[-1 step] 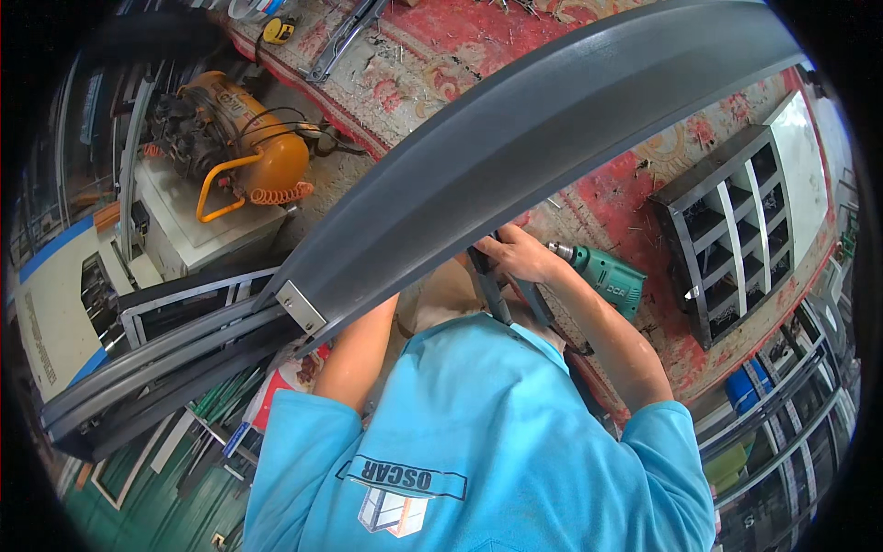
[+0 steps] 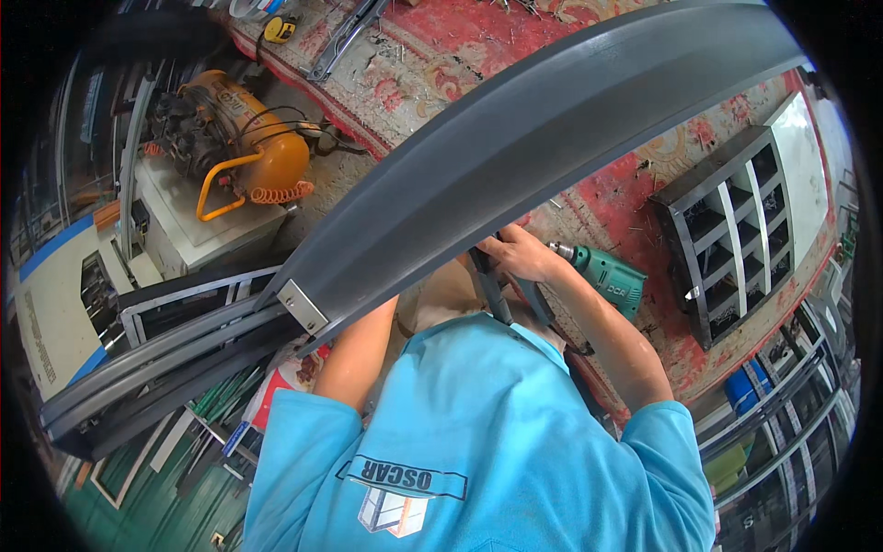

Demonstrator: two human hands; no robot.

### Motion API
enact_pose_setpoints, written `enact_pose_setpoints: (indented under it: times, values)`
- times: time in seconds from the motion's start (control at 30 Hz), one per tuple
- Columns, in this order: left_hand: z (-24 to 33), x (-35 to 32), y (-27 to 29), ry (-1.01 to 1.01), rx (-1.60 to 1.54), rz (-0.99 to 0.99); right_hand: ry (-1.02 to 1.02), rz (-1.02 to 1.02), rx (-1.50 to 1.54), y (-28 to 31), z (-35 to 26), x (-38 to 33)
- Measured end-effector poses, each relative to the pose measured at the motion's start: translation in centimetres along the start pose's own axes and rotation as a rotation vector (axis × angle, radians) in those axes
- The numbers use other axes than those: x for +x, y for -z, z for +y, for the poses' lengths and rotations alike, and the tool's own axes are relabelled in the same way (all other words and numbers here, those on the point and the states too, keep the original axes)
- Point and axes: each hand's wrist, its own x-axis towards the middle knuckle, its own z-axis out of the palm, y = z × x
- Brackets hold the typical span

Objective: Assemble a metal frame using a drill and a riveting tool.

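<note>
A long dark grey metal profile (image 2: 515,147) slants across in front of me, from lower left to upper right. Near its lower left end sits a small silver metal plate (image 2: 302,307). My left forearm (image 2: 359,354) runs up under the profile, which hides my left hand. My right hand (image 2: 522,254) is just below the profile's near edge, beside dark narrow bars (image 2: 492,290). Its fingers are curled and partly covered, so what they grip is unclear. A green power drill (image 2: 602,278) lies on the carpet to the right of that hand.
A patterned red carpet (image 2: 598,207) covers the floor. On the left, an orange air compressor (image 2: 244,133) stands on a pale box (image 2: 198,235). At right lies a dark frame with grid openings (image 2: 727,235). A yellow tape measure (image 2: 279,30) is at the far left. Stacked metal profiles line both sides.
</note>
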Motion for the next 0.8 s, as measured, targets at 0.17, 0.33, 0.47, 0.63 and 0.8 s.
enact_pose_setpoints:
  times: [0.17, 0.33, 0.47, 0.63, 0.8]
  values:
    - [-0.4, 0.0, 0.3, -0.011, 0.01, 0.084, -0.062, -0.045, 0.104, 0.1, -2.5, -0.6]
    - [0.7, 0.6, 1.1, 0.007, -0.198, 0.029, -0.145, -0.177, 0.109, 1.8, -2.1, 0.6]
    - [0.7, 0.7, 1.7, 0.045, -0.089, 0.002, -0.189, -0.227, 0.151, 3.5, -0.5, 2.7]
    - [1.0, 1.0, 2.1, -0.064, -0.14, 0.027, 0.195, -0.254, -0.371, 3.5, 1.0, 3.4]
    - [0.4, -0.5, 2.1, -0.032, -0.139, 0.019, -0.147, -0.18, -0.178, 3.2, -6.7, 0.5]
